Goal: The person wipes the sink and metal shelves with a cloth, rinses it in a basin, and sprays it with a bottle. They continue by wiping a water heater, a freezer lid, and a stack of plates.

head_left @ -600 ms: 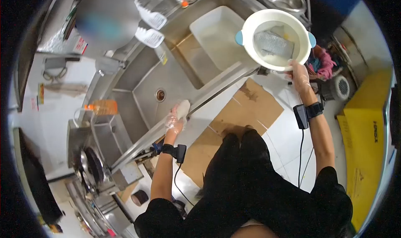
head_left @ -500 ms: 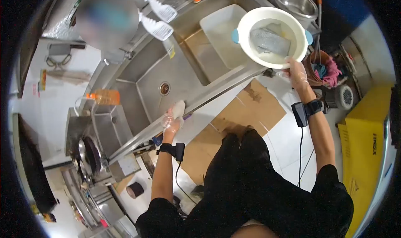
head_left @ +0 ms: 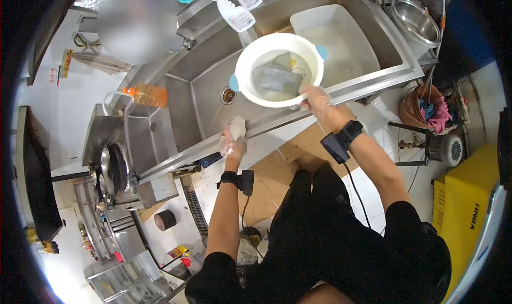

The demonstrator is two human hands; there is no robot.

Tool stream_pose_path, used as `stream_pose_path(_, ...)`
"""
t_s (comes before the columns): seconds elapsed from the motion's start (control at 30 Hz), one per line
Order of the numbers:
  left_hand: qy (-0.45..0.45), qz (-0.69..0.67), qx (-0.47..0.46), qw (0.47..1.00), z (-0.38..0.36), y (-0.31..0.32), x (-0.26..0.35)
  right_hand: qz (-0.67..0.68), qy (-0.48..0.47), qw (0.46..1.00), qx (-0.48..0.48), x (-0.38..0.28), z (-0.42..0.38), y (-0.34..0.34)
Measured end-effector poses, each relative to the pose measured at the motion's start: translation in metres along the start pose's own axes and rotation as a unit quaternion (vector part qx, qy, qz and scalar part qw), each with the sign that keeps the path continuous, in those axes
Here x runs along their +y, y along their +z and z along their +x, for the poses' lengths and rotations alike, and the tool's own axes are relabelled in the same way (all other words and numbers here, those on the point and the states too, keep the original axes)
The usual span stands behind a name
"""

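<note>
A white basin (head_left: 244,69) with blue side handles hangs over the steel sink, overlapping the divider between two compartments. Inside it, a grey cloth (head_left: 280,81) lies in water beside a small yellow bit. My right hand (head_left: 320,105), in a clear plastic glove, grips the basin's near right rim. At the sink's front edge, my left hand (head_left: 233,143), also gloved, is closed around a pale, cloth-like pad (head_left: 238,127).
A white tub (head_left: 336,42) of cloudy water sits in the right compartment. Two spray bottles (head_left: 234,13) and an orange-liquid bottle (head_left: 148,95) stand around the sink. A steel bowl (head_left: 416,22) is at far right, above a brown bucket (head_left: 413,106) with cloths.
My right hand has carried the basin leftward from above the right compartment's tub toward the middle of the sink. My left hand keeps the pad near the front edge; the view has shifted.
</note>
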State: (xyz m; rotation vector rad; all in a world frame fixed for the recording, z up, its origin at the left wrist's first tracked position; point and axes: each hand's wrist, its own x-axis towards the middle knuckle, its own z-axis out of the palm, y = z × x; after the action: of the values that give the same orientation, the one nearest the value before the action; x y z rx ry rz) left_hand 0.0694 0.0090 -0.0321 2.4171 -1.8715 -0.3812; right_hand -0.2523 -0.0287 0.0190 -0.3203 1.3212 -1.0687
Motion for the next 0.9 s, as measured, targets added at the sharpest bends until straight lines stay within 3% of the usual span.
stream_pose_path(0.13,-0.014,0.0,-0.002,1.0,-0.003,-0.002,0.0,-0.049,0.022,0.998,-0.02,0.027,0.018,0.021)
stream_pose_path(0.27,0.034,-0.075,0.041,0.996,-0.002,0.006,-0.011,-0.123,-0.006,0.992,-0.022,0.042,0.025,0.022)
stream_pose_path(0.53,0.066,-0.144,0.064,0.985,0.003,0.018,-0.022,-0.13,0.058,0.983,-0.112,0.017,-0.007,0.026)
stream_pose_path(0.77,0.051,-0.166,0.065,0.983,0.005,0.021,-0.019,-0.213,-0.004,0.969,-0.122,0.023,-0.023,0.01)
stream_pose_path(0.83,0.079,-0.225,0.1,0.966,0.004,0.028,-0.018,-0.198,-0.03,0.976,-0.084,0.025,-0.035,0.01)
stream_pose_path(0.87,0.135,-0.209,0.151,0.957,0.004,0.033,-0.019,-0.207,-0.028,0.972,-0.108,0.028,-0.034,0.003)
stream_pose_path(0.9,0.103,-0.196,0.132,0.966,-0.002,0.024,-0.012,-0.211,-0.023,0.973,-0.094,0.03,-0.04,0.001)
